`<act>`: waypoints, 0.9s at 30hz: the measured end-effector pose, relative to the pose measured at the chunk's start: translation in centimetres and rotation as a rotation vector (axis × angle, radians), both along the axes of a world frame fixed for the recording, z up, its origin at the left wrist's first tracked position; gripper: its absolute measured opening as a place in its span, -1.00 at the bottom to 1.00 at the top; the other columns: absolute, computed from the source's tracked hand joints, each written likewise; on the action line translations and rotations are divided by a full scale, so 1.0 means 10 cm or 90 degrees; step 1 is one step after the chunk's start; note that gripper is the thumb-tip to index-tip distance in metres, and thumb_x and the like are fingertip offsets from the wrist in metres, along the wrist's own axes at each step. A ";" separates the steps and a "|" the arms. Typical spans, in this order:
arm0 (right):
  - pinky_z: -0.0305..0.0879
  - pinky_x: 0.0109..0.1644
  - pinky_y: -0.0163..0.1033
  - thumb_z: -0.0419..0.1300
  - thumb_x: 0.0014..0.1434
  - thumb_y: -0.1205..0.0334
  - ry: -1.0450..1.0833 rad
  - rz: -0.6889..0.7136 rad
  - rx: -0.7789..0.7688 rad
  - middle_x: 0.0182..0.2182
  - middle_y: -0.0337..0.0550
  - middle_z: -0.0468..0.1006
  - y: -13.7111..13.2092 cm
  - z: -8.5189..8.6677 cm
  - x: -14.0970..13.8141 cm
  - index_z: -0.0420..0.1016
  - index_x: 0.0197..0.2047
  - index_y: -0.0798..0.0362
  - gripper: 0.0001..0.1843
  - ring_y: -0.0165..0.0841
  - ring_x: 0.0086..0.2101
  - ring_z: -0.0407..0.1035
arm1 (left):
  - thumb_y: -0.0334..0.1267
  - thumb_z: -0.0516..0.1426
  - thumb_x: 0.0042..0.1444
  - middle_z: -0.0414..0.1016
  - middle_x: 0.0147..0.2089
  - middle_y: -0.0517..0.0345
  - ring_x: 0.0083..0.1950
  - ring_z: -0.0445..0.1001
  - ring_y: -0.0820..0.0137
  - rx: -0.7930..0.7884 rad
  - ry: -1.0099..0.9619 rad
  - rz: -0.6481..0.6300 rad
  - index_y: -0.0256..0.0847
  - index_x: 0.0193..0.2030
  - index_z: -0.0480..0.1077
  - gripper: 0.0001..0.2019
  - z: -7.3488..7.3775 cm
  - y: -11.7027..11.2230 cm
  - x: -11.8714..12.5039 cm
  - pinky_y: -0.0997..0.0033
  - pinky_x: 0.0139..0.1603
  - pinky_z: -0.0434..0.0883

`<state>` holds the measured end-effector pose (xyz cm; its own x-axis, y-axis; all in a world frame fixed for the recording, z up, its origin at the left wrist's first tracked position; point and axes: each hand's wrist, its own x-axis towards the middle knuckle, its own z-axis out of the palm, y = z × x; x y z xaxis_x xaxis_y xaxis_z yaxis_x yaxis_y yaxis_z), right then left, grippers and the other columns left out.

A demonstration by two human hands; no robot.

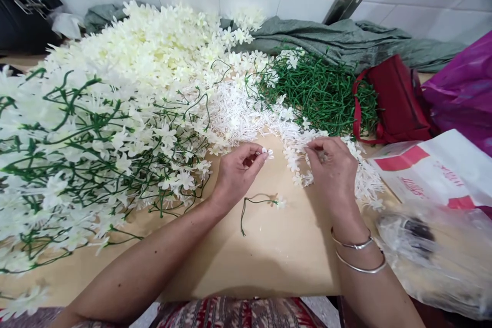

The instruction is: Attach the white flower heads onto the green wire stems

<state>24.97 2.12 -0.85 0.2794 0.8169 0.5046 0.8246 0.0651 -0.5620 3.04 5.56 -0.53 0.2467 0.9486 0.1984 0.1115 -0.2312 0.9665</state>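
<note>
Between its thumb and forefinger my left hand point(243, 166) pinches a small white artificial flower point(270, 153) above the table. My right hand point(333, 166) is closed, thumb against the fingertips, over the edge of a pile of white stamen pieces point(240, 113) and loose petals point(294, 159); whatever its fingertips hold is too small or hidden. On the table point(215, 261) below and between both hands lies a green plastic stem point(243, 215) with a small white flower at its right end. Two silver bangles point(361, 268) circle my right wrist.
Finished-looking white flowers on green stems point(115, 148) heap up on the left. Pale yellow-white blossoms point(154, 46) are piled behind. Green stems point(319, 92) lie beyond my right hand, near a red bag point(400, 97), a white paper bag point(449, 169) and a clear plastic bag point(442, 256).
</note>
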 end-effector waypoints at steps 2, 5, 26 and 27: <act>0.46 -0.13 0.01 0.27 0.25 0.24 -0.015 -0.026 0.012 -0.37 -0.12 0.61 -0.01 0.06 0.01 0.53 -0.32 -0.03 -0.91 -0.16 -0.27 0.51 | -0.21 0.25 0.27 0.59 -0.30 0.17 -0.35 0.51 0.50 -0.022 -0.017 0.009 -0.22 -0.21 0.54 -0.88 -0.01 0.00 0.00 0.54 -0.30 0.45; 0.49 -0.08 0.00 0.28 0.25 0.22 -0.025 -0.055 0.066 -0.30 -0.08 0.64 -0.03 0.15 0.04 0.55 -0.27 0.01 -0.93 -0.17 -0.22 0.54 | -0.18 0.25 0.27 0.61 -0.30 0.15 -0.31 0.57 0.48 -0.055 -0.049 0.008 -0.22 -0.16 0.54 -0.85 -0.02 0.00 0.00 0.53 -0.25 0.51; 0.53 -0.15 -0.16 0.30 0.27 0.31 0.029 0.157 0.040 -0.29 -0.21 0.71 -0.17 0.36 -0.43 0.57 -0.17 -0.08 -0.91 -0.28 -0.27 0.62 | -0.13 0.23 0.31 0.68 -0.16 0.09 -0.13 0.70 0.36 -0.121 -0.141 -0.019 -0.20 -0.10 0.47 -0.82 -0.07 0.01 0.02 0.40 -0.08 0.61; 0.51 -0.16 -0.16 0.30 0.28 0.31 0.020 0.175 0.029 -0.30 -0.22 0.71 -0.17 0.37 -0.44 0.58 -0.16 -0.08 -0.91 -0.28 -0.28 0.62 | -0.14 0.24 0.31 0.67 -0.17 0.10 -0.14 0.69 0.37 -0.119 -0.138 -0.014 -0.20 -0.11 0.47 -0.82 -0.07 0.01 0.01 0.41 -0.08 0.60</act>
<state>20.59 0.45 2.87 0.0672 0.8405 0.5376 0.7543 0.3099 -0.5788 3.18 5.64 -1.20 0.2389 0.9685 0.0705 -0.1052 -0.0464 0.9934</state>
